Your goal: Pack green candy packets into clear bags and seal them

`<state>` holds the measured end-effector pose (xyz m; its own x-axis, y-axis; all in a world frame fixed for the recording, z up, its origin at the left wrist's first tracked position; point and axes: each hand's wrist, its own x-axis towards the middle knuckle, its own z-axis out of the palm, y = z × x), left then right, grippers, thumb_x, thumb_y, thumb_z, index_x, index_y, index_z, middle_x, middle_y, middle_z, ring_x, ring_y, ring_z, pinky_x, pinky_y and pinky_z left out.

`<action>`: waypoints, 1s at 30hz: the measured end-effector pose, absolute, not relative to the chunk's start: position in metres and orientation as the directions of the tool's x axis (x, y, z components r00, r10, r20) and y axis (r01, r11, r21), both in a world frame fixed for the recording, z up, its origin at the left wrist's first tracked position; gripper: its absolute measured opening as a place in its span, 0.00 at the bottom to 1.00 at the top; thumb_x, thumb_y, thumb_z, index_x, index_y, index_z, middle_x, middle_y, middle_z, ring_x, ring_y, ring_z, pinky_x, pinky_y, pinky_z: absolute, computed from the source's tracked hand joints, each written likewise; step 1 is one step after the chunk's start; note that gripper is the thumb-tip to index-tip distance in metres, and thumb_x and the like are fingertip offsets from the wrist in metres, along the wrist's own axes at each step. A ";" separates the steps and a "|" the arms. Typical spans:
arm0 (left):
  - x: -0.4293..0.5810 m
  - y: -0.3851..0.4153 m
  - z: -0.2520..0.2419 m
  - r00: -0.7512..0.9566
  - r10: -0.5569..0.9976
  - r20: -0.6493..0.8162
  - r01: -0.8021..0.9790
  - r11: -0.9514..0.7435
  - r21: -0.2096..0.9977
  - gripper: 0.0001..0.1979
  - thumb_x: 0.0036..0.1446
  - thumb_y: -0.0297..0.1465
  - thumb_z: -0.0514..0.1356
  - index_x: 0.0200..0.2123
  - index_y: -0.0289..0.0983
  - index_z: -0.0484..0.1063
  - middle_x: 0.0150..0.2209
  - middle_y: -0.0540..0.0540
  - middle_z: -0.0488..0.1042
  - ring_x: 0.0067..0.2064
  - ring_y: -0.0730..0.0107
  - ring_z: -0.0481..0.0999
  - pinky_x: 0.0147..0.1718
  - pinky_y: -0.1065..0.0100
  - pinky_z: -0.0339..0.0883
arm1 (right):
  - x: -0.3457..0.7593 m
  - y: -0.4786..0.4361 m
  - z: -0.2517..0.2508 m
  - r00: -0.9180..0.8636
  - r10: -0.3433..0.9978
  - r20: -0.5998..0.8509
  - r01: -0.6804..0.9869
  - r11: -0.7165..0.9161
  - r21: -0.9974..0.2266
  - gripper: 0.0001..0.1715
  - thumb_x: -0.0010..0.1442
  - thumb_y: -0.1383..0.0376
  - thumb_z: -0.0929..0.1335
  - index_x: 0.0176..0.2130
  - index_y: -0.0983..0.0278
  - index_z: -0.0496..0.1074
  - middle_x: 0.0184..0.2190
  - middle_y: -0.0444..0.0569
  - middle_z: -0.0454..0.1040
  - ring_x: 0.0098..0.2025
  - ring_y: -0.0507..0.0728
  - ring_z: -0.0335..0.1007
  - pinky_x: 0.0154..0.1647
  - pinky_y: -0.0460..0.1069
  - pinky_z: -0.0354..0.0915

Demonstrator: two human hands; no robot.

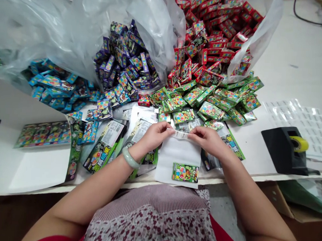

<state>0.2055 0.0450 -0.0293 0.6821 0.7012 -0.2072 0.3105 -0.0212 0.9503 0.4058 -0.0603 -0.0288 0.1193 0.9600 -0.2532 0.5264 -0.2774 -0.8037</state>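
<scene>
My left hand [155, 135] and my right hand [207, 139] both pinch the top edge of a flat white pouch [177, 156] that lies on the table's front edge. A small green box [185, 172] shows in the pouch's lower part. My left wrist wears a pale green bangle [130, 158]. Just behind my hands lie several flat printed packets [105, 146].
Heaps of small boxes fill the table behind: blue [56, 87], purple [126, 65], red [212, 32] and green [219, 100], partly in clear plastic bags [74, 24]. A black tape dispenser [286, 150] stands at right, a white sheet with green printed cards [42, 133] at left.
</scene>
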 end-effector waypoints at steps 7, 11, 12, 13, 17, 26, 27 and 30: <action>0.202 0.047 -0.030 0.693 0.697 -0.184 0.310 -0.057 0.949 0.07 0.53 0.33 0.61 0.31 0.35 0.72 0.30 0.49 0.73 0.32 0.70 0.70 0.32 0.69 0.63 | 0.405 -0.063 -0.030 0.110 0.967 -0.231 0.505 -0.255 -0.825 0.11 0.59 0.59 0.67 0.31 0.63 0.74 0.28 0.46 0.75 0.30 0.54 0.67 0.30 0.48 0.59; 0.202 0.046 -0.029 0.676 0.701 -0.227 0.344 -0.028 0.938 0.05 0.52 0.31 0.60 0.30 0.34 0.72 0.29 0.49 0.73 0.32 0.71 0.70 0.32 0.70 0.62 | 0.404 -0.063 -0.034 0.122 0.972 -0.201 0.539 -0.235 -0.809 0.10 0.60 0.59 0.67 0.32 0.62 0.74 0.29 0.46 0.76 0.32 0.55 0.70 0.32 0.49 0.62; 0.203 0.046 -0.029 0.674 0.700 -0.235 0.355 -0.027 0.934 0.05 0.53 0.31 0.60 0.29 0.34 0.72 0.28 0.49 0.73 0.31 0.71 0.70 0.32 0.70 0.62 | 0.405 -0.064 -0.034 0.129 0.976 -0.177 0.553 -0.220 -0.804 0.10 0.60 0.60 0.67 0.33 0.62 0.74 0.30 0.47 0.76 0.33 0.55 0.70 0.33 0.49 0.63; 0.203 0.046 -0.029 0.674 0.699 -0.241 0.363 -0.029 0.931 0.05 0.53 0.31 0.60 0.30 0.34 0.72 0.28 0.49 0.73 0.31 0.71 0.70 0.32 0.70 0.62 | 0.405 -0.066 -0.033 0.138 0.981 -0.135 0.569 -0.190 -0.800 0.09 0.60 0.60 0.67 0.35 0.62 0.74 0.32 0.47 0.77 0.34 0.56 0.71 0.35 0.50 0.64; 0.204 0.046 -0.029 0.668 0.704 -0.239 0.378 -0.046 0.925 0.05 0.53 0.31 0.60 0.30 0.34 0.72 0.29 0.49 0.73 0.31 0.71 0.70 0.32 0.69 0.62 | 0.402 -0.086 -0.020 0.218 0.952 0.214 0.713 -0.005 -0.701 0.13 0.62 0.61 0.67 0.46 0.62 0.71 0.44 0.53 0.75 0.48 0.60 0.69 0.49 0.56 0.64; 0.206 0.046 -0.033 0.667 0.721 -0.187 0.409 -0.145 0.901 0.05 0.53 0.31 0.59 0.29 0.35 0.71 0.27 0.50 0.72 0.31 0.70 0.70 0.32 0.69 0.62 | 0.358 -0.140 -0.006 -0.310 0.944 -0.115 0.855 0.224 -0.468 0.26 0.56 0.64 0.72 0.53 0.63 0.67 0.48 0.53 0.73 0.49 0.65 0.67 0.51 0.61 0.63; 0.206 0.046 -0.033 0.666 0.723 -0.182 0.412 -0.153 0.899 0.05 0.53 0.31 0.59 0.29 0.35 0.70 0.27 0.50 0.72 0.31 0.70 0.70 0.31 0.69 0.62 | 0.356 -0.141 -0.006 -0.315 0.942 -0.115 0.850 0.226 -0.476 0.25 0.56 0.66 0.71 0.53 0.64 0.67 0.48 0.53 0.73 0.49 0.64 0.67 0.50 0.60 0.63; 0.205 0.045 -0.036 0.672 0.718 -0.181 0.412 -0.160 0.897 0.05 0.53 0.31 0.59 0.29 0.35 0.70 0.27 0.50 0.72 0.31 0.69 0.70 0.31 0.69 0.63 | 0.358 -0.137 -0.003 -0.271 0.962 -0.040 0.830 0.213 -0.516 0.25 0.57 0.67 0.69 0.54 0.67 0.65 0.48 0.55 0.74 0.48 0.63 0.68 0.50 0.59 0.65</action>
